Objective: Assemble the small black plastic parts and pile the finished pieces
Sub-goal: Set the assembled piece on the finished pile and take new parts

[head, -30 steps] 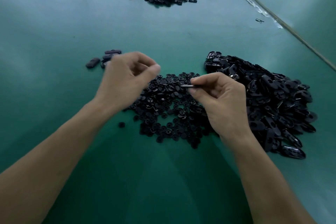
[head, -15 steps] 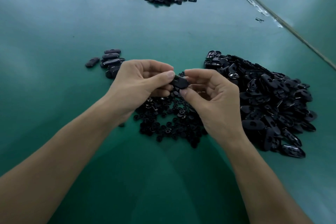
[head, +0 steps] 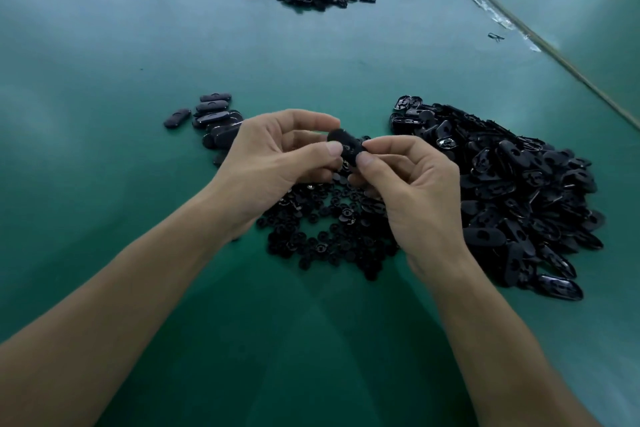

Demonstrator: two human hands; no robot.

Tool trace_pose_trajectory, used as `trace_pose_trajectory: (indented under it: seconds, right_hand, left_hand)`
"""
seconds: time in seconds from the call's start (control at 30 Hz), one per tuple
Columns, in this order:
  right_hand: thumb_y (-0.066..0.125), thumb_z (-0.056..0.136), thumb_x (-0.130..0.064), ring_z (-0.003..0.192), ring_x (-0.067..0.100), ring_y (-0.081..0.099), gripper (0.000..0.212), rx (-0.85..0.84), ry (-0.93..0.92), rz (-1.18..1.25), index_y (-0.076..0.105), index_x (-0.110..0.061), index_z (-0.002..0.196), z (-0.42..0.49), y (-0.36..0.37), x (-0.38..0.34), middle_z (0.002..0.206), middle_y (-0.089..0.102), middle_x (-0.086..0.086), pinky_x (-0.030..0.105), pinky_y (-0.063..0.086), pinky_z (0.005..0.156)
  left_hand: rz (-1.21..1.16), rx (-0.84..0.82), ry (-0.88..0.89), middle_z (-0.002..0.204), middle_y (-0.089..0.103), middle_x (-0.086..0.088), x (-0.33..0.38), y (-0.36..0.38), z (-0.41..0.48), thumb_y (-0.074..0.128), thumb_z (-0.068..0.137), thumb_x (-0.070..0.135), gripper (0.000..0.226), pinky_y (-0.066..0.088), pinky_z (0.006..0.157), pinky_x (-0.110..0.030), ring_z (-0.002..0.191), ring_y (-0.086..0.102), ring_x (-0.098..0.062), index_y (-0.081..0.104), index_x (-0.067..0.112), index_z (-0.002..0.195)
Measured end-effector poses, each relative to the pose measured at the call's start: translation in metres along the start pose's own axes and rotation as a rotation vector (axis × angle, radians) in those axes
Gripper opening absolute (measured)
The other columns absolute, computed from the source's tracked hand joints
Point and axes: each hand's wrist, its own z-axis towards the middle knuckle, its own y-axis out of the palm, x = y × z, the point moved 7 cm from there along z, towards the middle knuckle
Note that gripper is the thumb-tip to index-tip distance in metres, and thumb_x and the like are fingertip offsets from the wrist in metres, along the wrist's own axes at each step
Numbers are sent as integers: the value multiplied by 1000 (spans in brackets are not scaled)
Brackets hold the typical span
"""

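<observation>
- Left hand (head: 273,163) and right hand (head: 412,191), apart one second ago, now meet above the round-part heap (head: 329,239).
- Both pinch one oval black part (head: 346,146) between thumb and fingers.

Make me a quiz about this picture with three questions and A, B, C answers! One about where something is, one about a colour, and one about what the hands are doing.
1. Where is the biggest heap of black parts?
A) on the person's left
B) on the person's right
C) at the table's far edge

2. What colour is the table?
A) red
B) white
C) green

3. What is happening to the oval piece in the middle?
A) the left hand and the right hand both pinch it
B) it lies alone on the table
C) only the left hand holds it

Answers:
1 B: the heap spreads out on the right hand's side.
2 C: the bare top is green all over.
3 A: a thumb and fingers of each hand close on it, above the small round parts.
</observation>
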Motion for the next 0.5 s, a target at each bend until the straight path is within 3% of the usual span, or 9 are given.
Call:
trace_pose_trajectory:
  seconds: [0.07,0.17,0.23,0.33,0.43,0.5]
  right_hand:
    - [69,92,-4,73,15,74,8,-24,16,34,67,-12,91,-1,4,1,80,77,5,19,55,67]
    - [66,94,-4,77,18,75,9,-73,15,-35,68,-13,92,-2,10,3,81,77,4,31,60,76]
    - [67,93,-10,75,13,74,12,-69,-30,-233,71,-21,91,-4,8,3,80,77,-4,30,60,75]
    - [74,89,-19,75,3,66,9,-68,-146,-625,74,-26,95,-7,8,-1,76,71,-12,16,51,70]
    - [75,86,-36,97,14,54,20,-154,-184,-1012,74,-26,104,-9,14,3,92,63,-8,28,44,87]
    - [73,86,-43,101,16,47,23,-191,-154,-1082,74,-28,103,-10,15,5,94,56,-6,29,40,89]
  left_hand:
    - [68,-17,15,93,77,-7,-1,2,-1,83,76,19,31,60,77,-28,85,73,-21,72,15,104]
    - [147,12,75,86,77,-4,1,2,-1,80,77,15,20,61,82,-33,81,73,-17,74,13,97]
    - [139,47,95,79,76,0,0,0,0,75,85,5,13,62,78,-32,75,72,-14,73,10,96]
    - [99,85,92,77,70,1,-1,-4,2,67,92,0,15,60,67,-24,73,73,-14,70,11,102]
    - [122,105,108,78,65,4,-3,-6,3,61,96,-1,28,59,67,-24,75,72,-16,65,14,119]
    - [156,108,116,74,68,5,-5,-9,3,64,95,-1,36,58,68,-25,75,72,-18,60,17,126]
